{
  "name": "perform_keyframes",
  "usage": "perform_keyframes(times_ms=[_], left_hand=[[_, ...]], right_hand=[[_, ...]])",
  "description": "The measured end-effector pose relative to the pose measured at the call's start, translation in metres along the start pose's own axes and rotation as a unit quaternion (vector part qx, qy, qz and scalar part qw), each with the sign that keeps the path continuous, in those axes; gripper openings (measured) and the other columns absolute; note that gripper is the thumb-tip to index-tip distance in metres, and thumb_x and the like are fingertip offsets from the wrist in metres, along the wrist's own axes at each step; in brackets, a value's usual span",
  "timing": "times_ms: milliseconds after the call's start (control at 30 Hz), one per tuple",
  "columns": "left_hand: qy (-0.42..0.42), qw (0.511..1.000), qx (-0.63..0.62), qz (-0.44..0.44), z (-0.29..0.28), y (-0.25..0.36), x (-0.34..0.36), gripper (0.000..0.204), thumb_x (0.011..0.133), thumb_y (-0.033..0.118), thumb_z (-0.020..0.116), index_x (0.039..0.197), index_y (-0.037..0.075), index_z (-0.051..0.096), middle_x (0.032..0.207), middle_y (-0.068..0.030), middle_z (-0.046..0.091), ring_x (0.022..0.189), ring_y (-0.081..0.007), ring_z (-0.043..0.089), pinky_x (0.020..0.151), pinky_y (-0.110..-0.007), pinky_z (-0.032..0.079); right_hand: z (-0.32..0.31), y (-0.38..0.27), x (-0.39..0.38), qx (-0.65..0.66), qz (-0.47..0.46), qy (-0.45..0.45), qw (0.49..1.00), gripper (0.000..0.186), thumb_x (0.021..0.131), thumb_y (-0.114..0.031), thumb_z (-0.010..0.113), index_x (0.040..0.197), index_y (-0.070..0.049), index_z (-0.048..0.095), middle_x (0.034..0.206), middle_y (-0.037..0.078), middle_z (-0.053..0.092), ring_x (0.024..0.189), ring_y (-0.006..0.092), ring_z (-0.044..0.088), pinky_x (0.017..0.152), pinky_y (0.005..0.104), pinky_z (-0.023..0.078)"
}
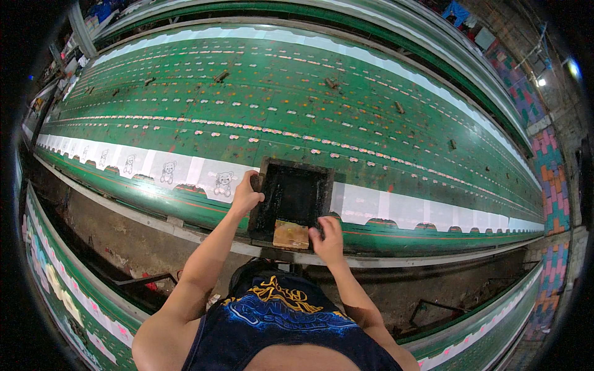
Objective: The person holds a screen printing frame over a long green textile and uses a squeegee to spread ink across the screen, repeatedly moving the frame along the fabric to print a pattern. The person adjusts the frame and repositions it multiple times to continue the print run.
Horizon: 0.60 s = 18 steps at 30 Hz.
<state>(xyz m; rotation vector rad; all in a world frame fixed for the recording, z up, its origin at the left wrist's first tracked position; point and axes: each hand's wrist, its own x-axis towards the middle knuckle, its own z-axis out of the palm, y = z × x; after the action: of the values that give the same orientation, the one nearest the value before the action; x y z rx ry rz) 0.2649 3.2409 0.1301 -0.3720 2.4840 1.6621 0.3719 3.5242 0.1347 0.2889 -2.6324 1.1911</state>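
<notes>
A dark screen printing frame, black with ink inside, lies over the near edge of the long green table. My left hand is closed on its left side, thumb toward the inside. At the frame's lower right side my right hand has its fingers curled on the edge, slightly blurred. Beside that hand, a flat yellowish-brown block, which looks like a squeegee, rests at the frame's near end. White fabric pieces run left from the frame, several with a black bear outline. The fabric to the right shows no bears.
The green printing table carries rows of small pale marks and several small dark blocks. Another white fabric strip follows its far edge. Behind me stands a further table. Coloured paving lies beyond the right end.
</notes>
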Motion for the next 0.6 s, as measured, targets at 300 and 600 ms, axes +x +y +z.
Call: perform_keyframes(times_ms=[300,600], left_hand=[[0.024,0.998,0.025,0.053,0.002,-0.009,0.001,0.072,0.061,0.001,0.073,0.128,0.010,0.048,0.098,-0.0188,0.067,0.091,-0.0333,0.066,0.082,-0.038,0.051],[0.014,0.999,0.028,0.030,0.001,-0.004,-0.002,0.074,0.063,0.003,0.075,0.130,0.012,0.046,0.099,-0.0236,0.067,0.093,-0.0399,0.067,0.081,-0.043,0.051]], right_hand=[[0.008,-0.051,0.023,-0.116,-0.138,-0.200,0.963,0.036,0.078,-0.009,0.070,0.112,0.002,0.063,0.114,0.015,0.061,0.108,0.0325,0.057,0.098,0.0418,0.047],[0.012,-0.035,0.080,-0.090,-0.115,-0.210,0.967,0.018,0.076,-0.002,0.070,0.094,0.000,0.066,0.095,0.015,0.065,0.094,0.0361,0.061,0.086,0.0446,0.051]])
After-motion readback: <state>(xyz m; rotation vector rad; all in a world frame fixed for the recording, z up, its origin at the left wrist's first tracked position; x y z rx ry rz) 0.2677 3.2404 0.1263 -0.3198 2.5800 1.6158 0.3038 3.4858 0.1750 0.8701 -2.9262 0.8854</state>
